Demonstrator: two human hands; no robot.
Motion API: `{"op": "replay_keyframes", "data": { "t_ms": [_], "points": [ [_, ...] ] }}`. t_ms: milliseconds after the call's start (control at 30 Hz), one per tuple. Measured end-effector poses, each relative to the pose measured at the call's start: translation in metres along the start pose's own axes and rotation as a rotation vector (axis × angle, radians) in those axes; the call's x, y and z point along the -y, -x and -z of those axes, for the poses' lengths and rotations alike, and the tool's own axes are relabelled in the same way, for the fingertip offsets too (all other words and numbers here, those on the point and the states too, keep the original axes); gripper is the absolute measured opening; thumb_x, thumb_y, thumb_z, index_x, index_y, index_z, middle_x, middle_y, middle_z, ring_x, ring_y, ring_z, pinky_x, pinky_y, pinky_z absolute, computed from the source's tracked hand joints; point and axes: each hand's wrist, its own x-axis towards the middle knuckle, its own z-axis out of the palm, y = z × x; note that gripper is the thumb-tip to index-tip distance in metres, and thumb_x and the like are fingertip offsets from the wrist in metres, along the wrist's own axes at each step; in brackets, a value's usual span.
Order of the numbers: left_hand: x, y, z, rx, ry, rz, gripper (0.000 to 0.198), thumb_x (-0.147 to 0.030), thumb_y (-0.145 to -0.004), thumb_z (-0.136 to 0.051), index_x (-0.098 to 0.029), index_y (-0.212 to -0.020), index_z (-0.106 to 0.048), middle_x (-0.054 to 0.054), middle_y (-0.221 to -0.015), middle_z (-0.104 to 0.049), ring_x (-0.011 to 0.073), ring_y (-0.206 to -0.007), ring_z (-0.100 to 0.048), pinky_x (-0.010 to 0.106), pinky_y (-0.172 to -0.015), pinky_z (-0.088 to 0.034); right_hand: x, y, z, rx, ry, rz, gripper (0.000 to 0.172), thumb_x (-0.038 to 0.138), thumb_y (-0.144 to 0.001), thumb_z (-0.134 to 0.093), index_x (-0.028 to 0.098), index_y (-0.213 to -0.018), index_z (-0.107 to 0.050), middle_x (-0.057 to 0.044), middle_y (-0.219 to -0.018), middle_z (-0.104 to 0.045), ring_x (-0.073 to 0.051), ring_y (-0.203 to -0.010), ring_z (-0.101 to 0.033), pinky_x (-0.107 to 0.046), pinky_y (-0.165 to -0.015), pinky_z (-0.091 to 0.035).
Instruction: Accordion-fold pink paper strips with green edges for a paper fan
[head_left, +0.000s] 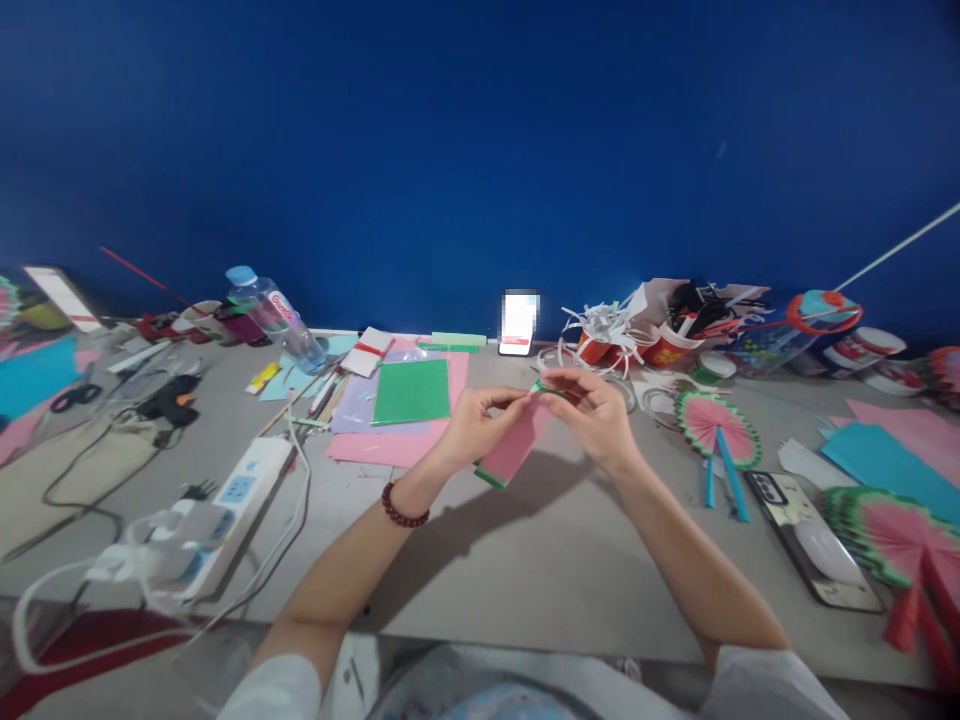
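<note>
A pink paper strip [517, 440] with green edges hangs tilted between my hands above the table. My left hand [484, 425] pinches its upper end between thumb and fingers. From the other side my right hand [589, 410] closes on the same green-edged end, its thumb and fingertips near those of the left. My fingers partly hide that end. Beyond the left hand lies a green paper sheet [411, 391] on pink and purple sheets. A propped-up phone [517, 325] with a lit screen stands behind my hands.
A white power strip [240, 510] with plugs and cables lies at left, near a tilted water bottle [281, 315]. At right are a pink-green paper fan [720, 425], a phone [817, 550] with a mouse on it, a larger fan [892, 540] and cups [667, 348] of tools.
</note>
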Motion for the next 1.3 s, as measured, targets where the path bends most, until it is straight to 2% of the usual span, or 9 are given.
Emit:
{"op": "replay_keyframes", "data": {
  "t_ms": [100,233,333,433,667,867,1133,1300],
  "points": [
    [0.0,0.001,0.0,0.044,-0.023,0.0,0.023,-0.033,-0.082,-0.061,-0.016,-0.087,-0.076,0.007,-0.089,-0.075,0.0202,-0.083,-0.069,0.025,-0.065,-0.053,-0.001,-0.001,0.001,0.045,0.024,-0.013,0.032,0.037,-0.07,-0.074,0.023,-0.098,-0.07,-0.003,-0.087,-0.067,-0.015,-0.078,-0.062,-0.028,-0.066,-0.054],
    [0.004,0.001,0.002,0.181,0.007,0.078,0.027,-0.037,-0.085,-0.059,-0.018,-0.096,-0.074,0.008,-0.098,-0.074,0.0191,-0.087,-0.068,0.025,-0.072,-0.052,-0.002,-0.004,0.004,0.063,-0.033,-0.053,0.018,0.037,-0.071,-0.073,0.021,-0.079,-0.073,-0.003,-0.079,-0.066,-0.013,-0.064,-0.06,-0.026,-0.054,-0.051],
    [0.008,0.0,0.005,0.285,0.097,0.153,0.033,-0.04,-0.085,-0.06,-0.018,-0.107,-0.071,0.008,-0.105,-0.072,0.0185,-0.087,-0.067,0.025,-0.071,-0.051,-0.002,-0.006,0.008,0.016,-0.058,-0.066,0.016,0.036,-0.069,-0.075,0.021,-0.075,-0.073,-0.003,-0.075,-0.067,-0.013,-0.066,-0.061,-0.026,-0.056,-0.051],
    [0.01,-0.001,0.009,0.348,0.128,0.187,0.035,-0.041,-0.084,-0.06,-0.017,-0.108,-0.07,0.009,-0.103,-0.072,0.0177,-0.083,-0.066,0.024,-0.067,-0.049,-0.001,-0.008,0.012,-0.014,-0.054,-0.064,0.016,0.036,-0.068,-0.076,0.021,-0.075,-0.074,-0.003,-0.076,-0.066,-0.013,-0.067,-0.06,-0.025,-0.056,-0.05],
    [0.01,-0.003,0.01,0.351,0.094,0.228,0.036,-0.044,-0.081,-0.062,-0.014,-0.098,-0.073,0.007,-0.086,-0.07,0.0124,-0.069,-0.056,0.02,-0.055,-0.039,-0.005,-0.009,0.017,0.01,-0.006,-0.059,0.015,0.034,-0.068,-0.077,0.021,-0.074,-0.074,-0.002,-0.076,-0.065,-0.011,-0.061,-0.057,-0.026,-0.055,-0.047],
    [0.008,-0.002,0.011,0.355,0.052,0.246,0.038,-0.046,-0.08,-0.06,-0.013,-0.093,-0.073,0.003,-0.076,-0.064,0.01,-0.064,-0.048,0.02,-0.053,-0.031,-0.007,-0.01,0.019,0.038,0.015,-0.069,0.014,0.034,-0.069,-0.077,0.021,-0.073,-0.074,-0.001,-0.076,-0.064,-0.011,-0.06,-0.056,-0.027,-0.056,-0.046],
    [0.008,-0.002,0.008,0.322,-0.062,0.142,0.037,-0.043,-0.086,-0.052,-0.012,-0.078,-0.07,-0.001,-0.063,-0.051,0.0089,-0.059,-0.04,0.022,-0.053,-0.029,-0.01,-0.011,0.019,0.029,0.072,-0.08,0.019,0.038,-0.071,-0.074,0.019,-0.071,-0.071,-0.002,-0.073,-0.063,-0.013,-0.065,-0.056,-0.028,-0.058,-0.044],
    [0.014,-0.001,0.004,0.242,-0.111,0.075,0.034,-0.032,-0.088,-0.047,-0.011,-0.068,-0.064,0.0,-0.06,-0.05,0.0095,-0.059,-0.042,0.022,-0.054,-0.03,-0.01,-0.013,0.021,0.08,0.229,0.007,0.017,0.036,-0.077,-0.068,0.02,-0.073,-0.069,-0.004,-0.077,-0.065,-0.017,-0.075,-0.06,-0.029,-0.064,-0.047]
  ]
}}
